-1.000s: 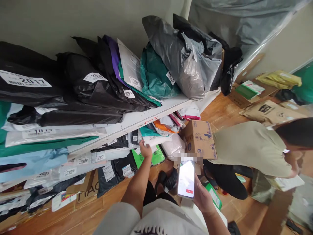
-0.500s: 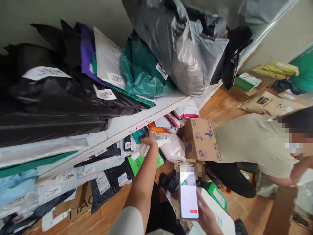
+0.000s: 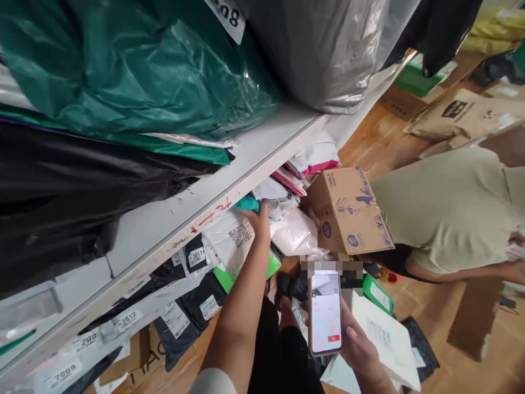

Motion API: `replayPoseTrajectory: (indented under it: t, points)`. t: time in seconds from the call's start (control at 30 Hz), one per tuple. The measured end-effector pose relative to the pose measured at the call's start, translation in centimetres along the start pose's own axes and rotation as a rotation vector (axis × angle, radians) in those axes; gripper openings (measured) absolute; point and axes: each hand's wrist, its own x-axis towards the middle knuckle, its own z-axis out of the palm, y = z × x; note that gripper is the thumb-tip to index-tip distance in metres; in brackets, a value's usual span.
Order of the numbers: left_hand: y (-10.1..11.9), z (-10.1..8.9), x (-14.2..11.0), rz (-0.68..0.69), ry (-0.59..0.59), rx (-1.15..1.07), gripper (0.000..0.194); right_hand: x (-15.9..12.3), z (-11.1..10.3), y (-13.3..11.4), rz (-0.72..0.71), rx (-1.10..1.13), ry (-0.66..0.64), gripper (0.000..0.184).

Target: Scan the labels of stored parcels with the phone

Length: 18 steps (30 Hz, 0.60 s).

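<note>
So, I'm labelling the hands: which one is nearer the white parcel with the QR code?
Left. The left hand is at the edge of the white parcel, beside its QR code; the right hand is farther off, holding the phone.

Parcels [image 3: 143,76] lie on the shelf [image 3: 164,213], left of the box [image 3: 348,210].

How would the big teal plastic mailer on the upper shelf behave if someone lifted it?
The teal plastic mailer would probably sag, its skin being loosely creased. The glossy surface may feel slippery. Contents are hidden, so weight is uncertain.
</note>
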Motion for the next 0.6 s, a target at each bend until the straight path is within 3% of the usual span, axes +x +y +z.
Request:
replayPoseTrajectory:
  t: [0.17, 0.33, 0.47, 0.6]
  points:
    - [1.4, 3.7, -0.1, 0.037, -0.068, 0.000, 0.057, 0.7, 1.3, 1.0, -0.017, 0.042, 0.037, 0.081]
    - [3.5, 5.4, -0.7, 0.095, -0.028, 0.082, 0.084, 1.9, 1.4, 2.7, -0.004, 0.029, 0.041, 0.083]
    - [3.7, 5.7, -0.7, 0.219, -0.083, 0.208, 0.062, 3.6, 0.7, 3.7, -0.003, 0.079, 0.031, 0.082]
    - [1.4, 4.2, 0.1, 0.251, -0.207, 0.255, 0.032, 6.0, -0.4, 4.0, 0.015, 0.117, 0.028, 0.081]
